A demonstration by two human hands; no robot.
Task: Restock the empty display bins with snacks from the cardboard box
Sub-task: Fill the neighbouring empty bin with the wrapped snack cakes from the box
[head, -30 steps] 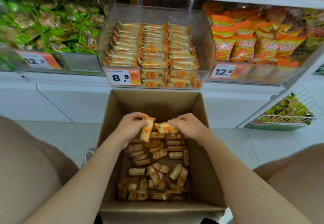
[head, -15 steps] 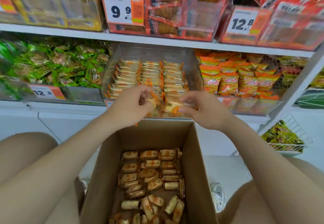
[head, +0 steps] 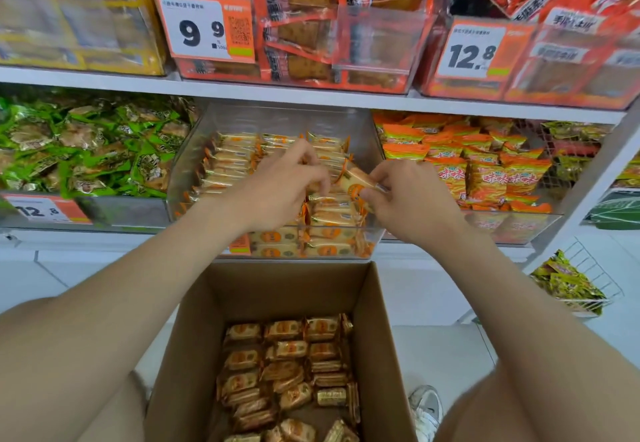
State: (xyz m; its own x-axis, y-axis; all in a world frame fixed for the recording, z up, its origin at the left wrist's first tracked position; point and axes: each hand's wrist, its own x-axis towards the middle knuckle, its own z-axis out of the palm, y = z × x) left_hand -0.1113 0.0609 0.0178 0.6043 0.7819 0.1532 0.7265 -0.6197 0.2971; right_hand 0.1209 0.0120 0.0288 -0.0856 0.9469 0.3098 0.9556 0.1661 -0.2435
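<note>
The person's two hands were raised into the clear display bin (head: 277, 119) on the lower shelf (head: 311, 97). The right hand (head: 412, 199) pinched a snack packet (head: 355, 180) between thumb and curled fingers, holding it tilted just above the rows of packets (head: 235, 161) already stacked in the bin. The left hand (head: 280, 185) hovered beside it with its fingers bent downward over the middle row; whether it gripped anything could not be told, since its own back hid the fingertips. The two hands were close together, nearly touching at the held packet.

Below them, on the floor, stood the open cardboard box (head: 284, 289), directly in front of the bin. Loose snacks (head: 287, 369) in orange and gold wrappers covered much of its bottom.

Left of the bin lay green packets (head: 86, 150), and right of it orange bags (head: 478, 171). On the shelf above, a price tag (head: 204, 29) read 9.9 and another tag (head: 471, 50) read 12.8. A wire basket (head: 581, 289) of yellow-green packets hung at the far right, and a white shoe (head: 427, 407) showed beside the box.
</note>
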